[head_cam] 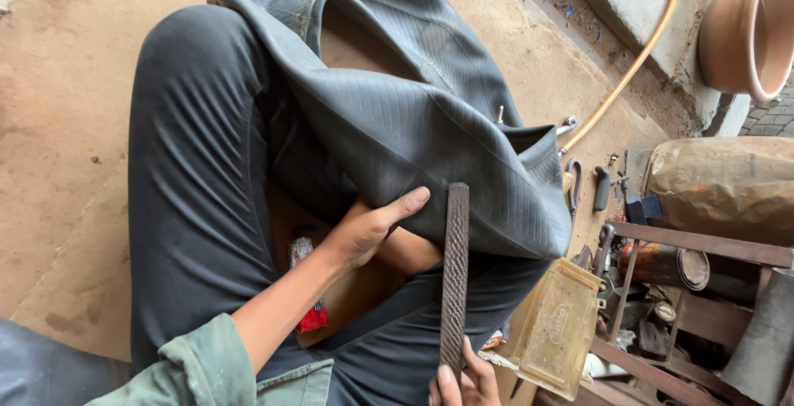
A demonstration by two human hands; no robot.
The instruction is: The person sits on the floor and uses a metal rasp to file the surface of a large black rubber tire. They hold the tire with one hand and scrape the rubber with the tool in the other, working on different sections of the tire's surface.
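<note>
Open floor (66, 125) lies free to the left of the draped inner tube (397, 117). To the right, a yellow hose (628, 67), scattered tools (600, 187), a plastic tray (558, 336) and a metal rack (703, 307) crowd passage.

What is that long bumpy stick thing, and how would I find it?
Start at the big floppy black rubber tube draped over the person's lap. Just below its lower edge, a long dark metal file stands upright, held at the bottom by the right hand. Unlike the smooth rubber, it is straight, stiff and covered in tiny rough teeth.
</note>
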